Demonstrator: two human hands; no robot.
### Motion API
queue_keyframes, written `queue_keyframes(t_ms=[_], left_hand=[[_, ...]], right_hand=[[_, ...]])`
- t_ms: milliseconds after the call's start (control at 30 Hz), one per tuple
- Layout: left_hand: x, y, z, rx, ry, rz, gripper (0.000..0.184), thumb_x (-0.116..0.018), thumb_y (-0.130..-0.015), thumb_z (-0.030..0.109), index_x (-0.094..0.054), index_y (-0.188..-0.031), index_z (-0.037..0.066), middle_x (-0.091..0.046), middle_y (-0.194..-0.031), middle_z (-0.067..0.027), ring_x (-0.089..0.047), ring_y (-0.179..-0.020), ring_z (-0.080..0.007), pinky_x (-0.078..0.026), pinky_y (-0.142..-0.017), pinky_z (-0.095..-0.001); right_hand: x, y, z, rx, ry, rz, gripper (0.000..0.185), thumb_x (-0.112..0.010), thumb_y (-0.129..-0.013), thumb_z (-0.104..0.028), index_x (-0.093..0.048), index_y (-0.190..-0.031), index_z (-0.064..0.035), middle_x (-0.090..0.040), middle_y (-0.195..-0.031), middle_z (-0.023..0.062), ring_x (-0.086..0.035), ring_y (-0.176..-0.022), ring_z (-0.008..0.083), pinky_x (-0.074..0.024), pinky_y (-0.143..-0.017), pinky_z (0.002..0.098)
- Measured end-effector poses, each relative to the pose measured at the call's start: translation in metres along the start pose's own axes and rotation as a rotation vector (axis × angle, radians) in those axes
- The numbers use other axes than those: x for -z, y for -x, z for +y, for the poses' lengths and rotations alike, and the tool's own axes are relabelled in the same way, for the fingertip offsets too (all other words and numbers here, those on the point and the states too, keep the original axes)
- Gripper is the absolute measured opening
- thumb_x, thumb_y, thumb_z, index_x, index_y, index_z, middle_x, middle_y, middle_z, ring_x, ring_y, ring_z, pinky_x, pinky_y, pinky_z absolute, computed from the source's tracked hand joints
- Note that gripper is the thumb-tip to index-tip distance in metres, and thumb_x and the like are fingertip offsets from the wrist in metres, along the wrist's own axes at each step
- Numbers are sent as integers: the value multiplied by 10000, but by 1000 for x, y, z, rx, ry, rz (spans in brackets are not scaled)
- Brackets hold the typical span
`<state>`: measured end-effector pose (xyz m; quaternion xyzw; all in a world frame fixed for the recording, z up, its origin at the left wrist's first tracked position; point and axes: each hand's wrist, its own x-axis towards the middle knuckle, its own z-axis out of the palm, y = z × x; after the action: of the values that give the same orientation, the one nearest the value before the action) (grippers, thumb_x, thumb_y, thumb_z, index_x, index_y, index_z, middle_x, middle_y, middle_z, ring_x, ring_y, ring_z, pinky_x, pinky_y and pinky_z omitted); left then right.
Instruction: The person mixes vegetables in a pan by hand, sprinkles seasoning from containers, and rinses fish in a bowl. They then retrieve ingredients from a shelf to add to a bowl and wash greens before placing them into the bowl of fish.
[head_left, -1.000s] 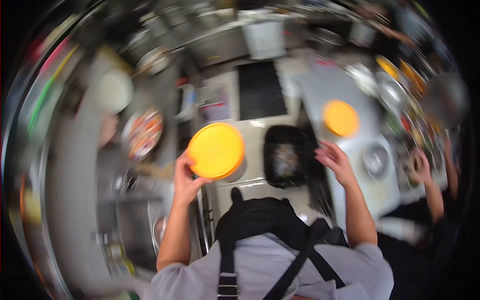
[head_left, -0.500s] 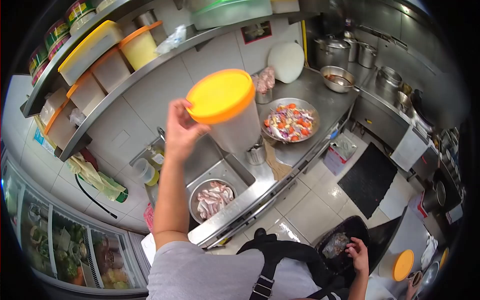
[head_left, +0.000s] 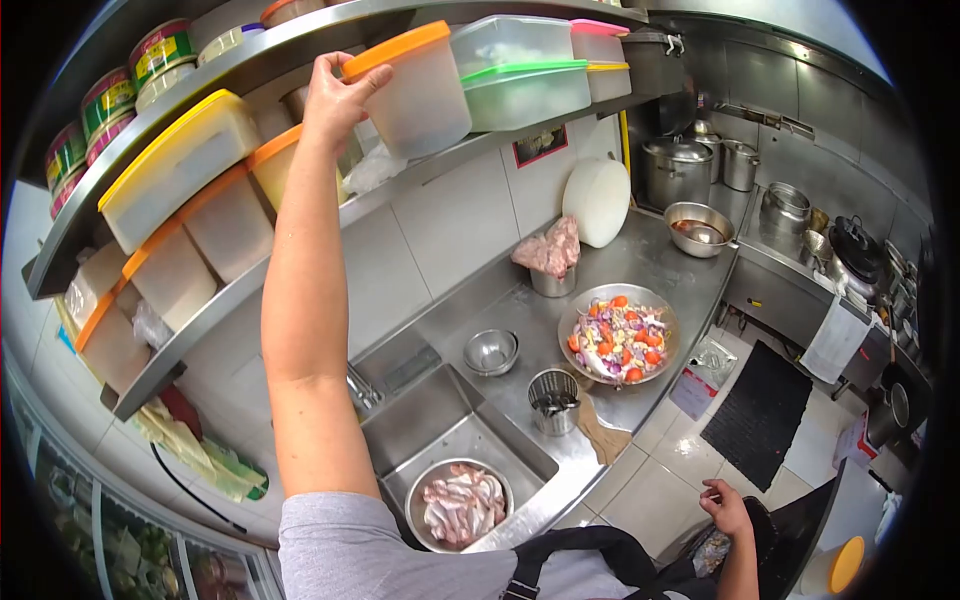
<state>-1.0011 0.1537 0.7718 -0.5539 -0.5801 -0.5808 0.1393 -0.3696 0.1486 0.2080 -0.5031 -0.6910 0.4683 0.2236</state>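
Observation:
My left hand (head_left: 342, 97) is raised to the wall shelf and grips a translucent plastic tub (head_left: 418, 108) by the edge of its orange lid. The tub is upright at the shelf, just left of a green-lidded container (head_left: 527, 97). A crumpled clear plastic bag (head_left: 374, 171) lies below and left of the tub. Down at the lower right, my right hand (head_left: 727, 508) hangs with its fingers apart and nothing in it. It is nearest a dark bin (head_left: 764, 530).
Below the shelf (head_left: 500, 136), a sink (head_left: 440, 405) holds a bowl (head_left: 412, 505) of raw meat. On the steel counter stand a pan (head_left: 672, 335) of chopped vegetables, a small metal bowl (head_left: 490, 352), a perforated utensil holder (head_left: 553, 400) and a pot with meat on top (head_left: 552, 281).
My left hand has carried the orange-lidded tub from above the sink up to the wall shelf. My view has tilted upward. My right hand stays low on the right.

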Motion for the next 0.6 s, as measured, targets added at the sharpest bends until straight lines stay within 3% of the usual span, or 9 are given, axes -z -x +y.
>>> queue_keyframes(t_ms=[167, 267, 300, 400, 433, 500, 533, 567, 600], left_hand=[[-15, -73, -80, -151, -297, 181, 747, -886, -665, 433, -527, -1187, 36, -634, -1101, -169, -648, -912, -259, -553, -752, -361], [-19, -105, -106, 69, -295, 282, 862, -889, -644, 464, -503, -1257, -4, -644, -1080, -187, -651, -904, -264, -561, -700, -365], [-22, -107, -104, 215, -309, 254, 867, -890, -642, 471, -506, -1253, -10, -643, -1111, -197, -642, -952, -283, -548, -789, -391], [-30, -152, -192, 67, -530, 319, 871, -861, -635, 535, -514, -1271, 53, -638, -1168, -227, -625, -1089, -342, -479, -966, -396], [-42, -127, -171, 122, -726, 325, 652, -762, -779, 450, -532, -1277, 99, -640, -1193, -207, -610, -1123, -381, -457, -1002, -431], [-55, -133, -208, 229, -927, 373, 440, -612, -887, 314, -554, -1271, 109, -645, -1210, -173, -600, -1154, -367, -456, -1010, -443], [-66, -118, -198, 230, -934, 386, 338, -502, -903, 223, -614, -1201, 107, -674, -1104, -188, -629, -1119, -341, -488, -967, -461], [-58, -148, -245, 120, -1029, 234, 302, -519, -899, 235, -652, -1122, 80, -689, -1006, -196, -670, -1008, -331, -537, -868, -454], [-80, -145, -329, 12, -635, -76, 286, -533, -900, 235, -667, -1084, 60, -686, -1007, -186, -669, -961, -306, -534, -832, -430]], right_hand=[[1, 7, -6, -67, 64, 28, 412, -709, -819, -62, -596, -1213, -17, -688, -934, 111, -670, -827, 196, -537, -745, 324], [15, 22, 7, -49, 156, 80, 406, -726, -801, -67, -604, -1183, -3, -693, -892, 116, -667, -787, 197, -535, -731, 329], [19, 28, 6, -53, 187, 108, 414, -731, -795, -72, -603, -1183, -1, -692, -895, 120, -666, -792, 204, -533, -736, 333], [32, 49, -5, -140, 187, 155, 430, -741, -781, -86, -605, -1179, 2, -688, -901, 129, -666, -824, 235, -528, -765, 349], [36, 55, -1, -197, 118, 171, 418, -728, -788, -80, -610, -1180, 2, -685, -908, 136, -665, -845, 244, -525, -780, 357], [43, 69, 5, -183, 164, 200, 407, -721, -783, -69, -614, -1169, 0, -681, -901, 139, -668, -851, 244, -525, -783, 359], [46, 82, 10, -170, 211, 240, 396, -713, -778, -58, -617, -1159, -2, -678, -895, 141, -670, -857, 243, -526, -786, 360], [52, 90, 15, -171, 225, 251, 361, -698, -782, -61, -612, -1129, -10, -671, -893, 123, -654, -847, 220, -526, -774, 355], [58, 102, 22, -209, 224, 280, 325, -683, -786, -63, -607, -1099, -18, -665, -892, 106, -639, -836, 198, -527, -762, 349]])
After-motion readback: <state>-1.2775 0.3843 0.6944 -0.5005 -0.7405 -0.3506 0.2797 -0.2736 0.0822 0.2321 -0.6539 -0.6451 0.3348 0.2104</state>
